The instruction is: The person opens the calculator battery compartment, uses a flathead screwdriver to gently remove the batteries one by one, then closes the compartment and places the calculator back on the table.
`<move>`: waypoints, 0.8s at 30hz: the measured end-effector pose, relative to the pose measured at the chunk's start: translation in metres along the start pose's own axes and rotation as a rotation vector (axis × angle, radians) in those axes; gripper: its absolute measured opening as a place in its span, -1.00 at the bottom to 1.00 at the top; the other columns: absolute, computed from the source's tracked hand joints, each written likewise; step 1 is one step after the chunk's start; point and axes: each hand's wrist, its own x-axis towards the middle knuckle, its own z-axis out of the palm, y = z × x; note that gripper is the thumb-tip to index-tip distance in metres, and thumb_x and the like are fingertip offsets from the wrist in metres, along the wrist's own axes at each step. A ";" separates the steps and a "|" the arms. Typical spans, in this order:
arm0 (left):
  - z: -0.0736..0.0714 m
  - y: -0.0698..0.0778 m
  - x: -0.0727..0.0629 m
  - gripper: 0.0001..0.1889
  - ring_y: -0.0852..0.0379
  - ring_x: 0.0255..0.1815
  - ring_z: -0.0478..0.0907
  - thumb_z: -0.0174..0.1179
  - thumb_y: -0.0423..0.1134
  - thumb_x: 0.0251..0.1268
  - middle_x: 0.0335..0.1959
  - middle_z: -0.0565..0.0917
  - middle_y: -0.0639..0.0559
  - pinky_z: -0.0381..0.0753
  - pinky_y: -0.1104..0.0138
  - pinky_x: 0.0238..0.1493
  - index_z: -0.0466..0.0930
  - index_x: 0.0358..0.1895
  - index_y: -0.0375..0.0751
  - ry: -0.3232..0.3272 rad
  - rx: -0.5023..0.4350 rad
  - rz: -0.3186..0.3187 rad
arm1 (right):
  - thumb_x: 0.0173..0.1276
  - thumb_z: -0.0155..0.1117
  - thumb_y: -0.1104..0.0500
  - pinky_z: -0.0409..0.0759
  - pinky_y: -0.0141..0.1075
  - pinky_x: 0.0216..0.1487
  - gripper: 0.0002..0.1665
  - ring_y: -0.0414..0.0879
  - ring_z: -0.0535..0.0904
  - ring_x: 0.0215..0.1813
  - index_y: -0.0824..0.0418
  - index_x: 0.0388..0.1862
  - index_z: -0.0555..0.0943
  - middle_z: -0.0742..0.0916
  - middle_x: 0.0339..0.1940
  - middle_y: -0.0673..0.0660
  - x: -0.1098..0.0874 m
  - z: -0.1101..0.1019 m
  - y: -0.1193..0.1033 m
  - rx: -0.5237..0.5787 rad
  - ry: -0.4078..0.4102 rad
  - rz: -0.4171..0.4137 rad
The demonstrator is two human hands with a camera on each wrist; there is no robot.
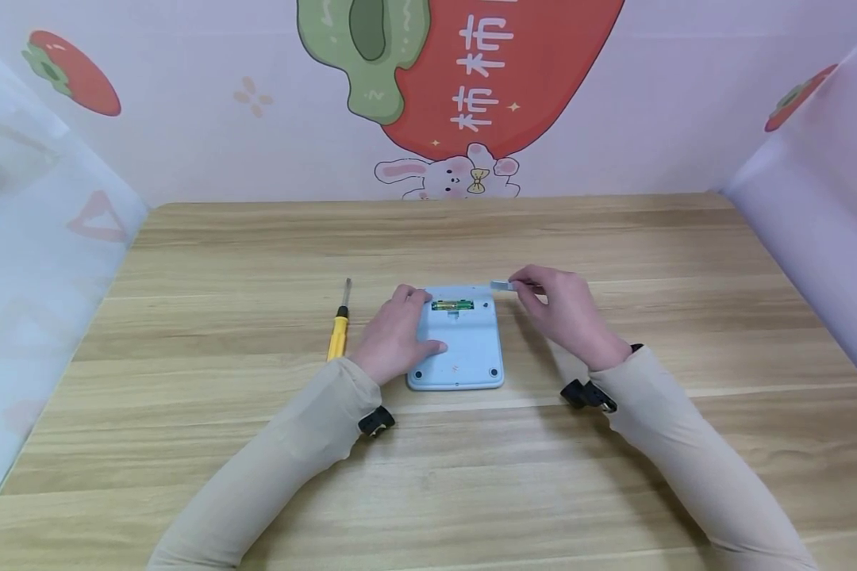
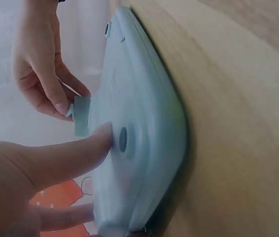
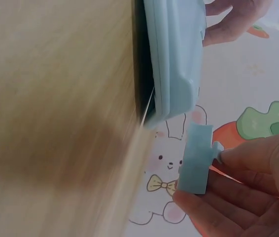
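A light blue calculator-like device (image 1: pixel 464 353) lies back side up on the table, its battery slot uncovered with green battery (image 1: pixel 453 305) casing showing inside. My left hand (image 1: pixel 394 331) rests on the device's left side, the thumb (image 2: pixel 75 160) straight against the back and the fingers at the upper left edge. Just off the upper right corner, my right hand (image 1: pixel 560 305) pinches a small light blue battery cover (image 3: pixel 196 158) by its clip, between thumb and fingers. The cover is held in the air, apart from the device.
A screwdriver (image 1: pixel 338 333) with a yellow handle lies left of the left hand, its tip pointing away. The wooden table (image 1: pixel 221 317) meets a printed backdrop (image 1: pixel 221 143) at the back. Black wrist devices (image 1: pixel 376 421) sit at both cuffs.
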 end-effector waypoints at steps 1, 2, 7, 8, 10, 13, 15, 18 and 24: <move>0.000 0.000 0.000 -0.26 -0.08 0.24 0.39 0.39 -0.12 0.12 0.35 0.30 -0.18 0.41 0.12 0.30 0.29 0.35 -0.25 0.000 -0.002 0.000 | 0.40 0.10 0.36 0.62 0.00 0.00 -0.80 0.18 0.68 -0.04 0.38 -0.12 0.63 0.73 -0.12 0.30 -0.001 0.000 0.001 -0.001 -0.001 0.004; 0.000 0.000 0.000 -0.26 -0.08 0.23 0.39 0.39 -0.12 0.12 0.35 0.30 -0.18 0.41 0.12 0.30 0.29 0.35 -0.25 0.001 -0.002 0.000 | 0.40 0.10 0.36 0.62 -0.01 0.00 -0.81 0.18 0.68 -0.04 0.38 -0.12 0.63 0.73 -0.13 0.30 -0.001 -0.001 0.002 -0.003 0.001 0.008; 0.001 0.000 0.001 -0.27 -0.08 0.23 0.40 0.39 -0.12 0.12 0.35 0.31 -0.17 0.41 0.12 0.29 0.30 0.35 -0.24 0.001 -0.004 -0.007 | 0.39 0.11 0.36 0.62 -0.01 -0.01 -0.81 0.18 0.68 -0.05 0.39 -0.13 0.64 0.73 -0.14 0.32 -0.003 -0.002 0.006 -0.013 0.006 0.015; 0.001 0.000 0.001 -0.27 -0.08 0.23 0.39 0.39 -0.12 0.12 0.35 0.30 -0.17 0.41 0.12 0.29 0.30 0.35 -0.24 0.001 -0.003 -0.008 | 0.39 0.12 0.36 0.62 -0.01 -0.01 -0.81 0.18 0.68 -0.05 0.39 -0.14 0.65 0.73 -0.14 0.32 -0.003 -0.002 0.007 -0.015 0.005 0.016; 0.001 0.000 0.001 -0.26 -0.08 0.23 0.39 0.39 -0.12 0.12 0.36 0.30 -0.17 0.41 0.12 0.29 0.29 0.35 -0.23 0.001 -0.002 -0.011 | 0.38 0.12 0.37 0.63 -0.01 -0.02 -0.82 0.17 0.68 -0.06 0.41 -0.15 0.65 0.73 -0.15 0.32 -0.004 -0.002 0.010 -0.017 0.003 0.019; 0.001 0.000 0.001 -0.26 -0.07 0.23 0.39 0.40 -0.12 0.11 0.36 0.30 -0.16 0.41 0.12 0.29 0.29 0.35 -0.23 0.000 -0.004 -0.015 | 0.38 0.12 0.37 0.63 -0.01 -0.03 -0.81 0.17 0.68 -0.08 0.42 -0.16 0.65 0.73 -0.15 0.34 -0.007 -0.004 0.014 -0.031 -0.011 0.042; 0.001 0.000 0.001 -0.26 -0.07 0.24 0.39 0.40 -0.12 0.12 0.36 0.30 -0.16 0.41 0.12 0.29 0.29 0.35 -0.23 0.000 -0.005 -0.016 | 0.38 0.12 0.36 0.63 0.00 -0.06 -0.81 0.17 0.68 -0.10 0.42 -0.17 0.66 0.73 -0.16 0.34 -0.009 -0.005 0.017 -0.046 -0.016 0.059; 0.001 0.000 0.000 -0.26 -0.07 0.24 0.38 0.39 -0.12 0.12 0.36 0.30 -0.16 0.41 0.12 0.30 0.29 0.36 -0.24 -0.001 -0.004 -0.014 | 0.37 0.14 0.35 0.64 0.01 -0.09 -0.81 0.17 0.68 -0.14 0.41 -0.18 0.66 0.74 -0.18 0.34 -0.011 -0.007 0.020 -0.075 -0.018 0.085; 0.001 0.000 0.000 -0.26 -0.07 0.25 0.38 0.39 -0.12 0.13 0.36 0.30 -0.16 0.40 0.13 0.31 0.29 0.36 -0.24 -0.001 -0.003 -0.012 | 0.36 0.15 0.34 0.64 0.02 -0.11 -0.81 0.17 0.69 -0.16 0.41 -0.19 0.68 0.75 -0.21 0.33 -0.015 -0.009 0.024 -0.102 -0.015 0.107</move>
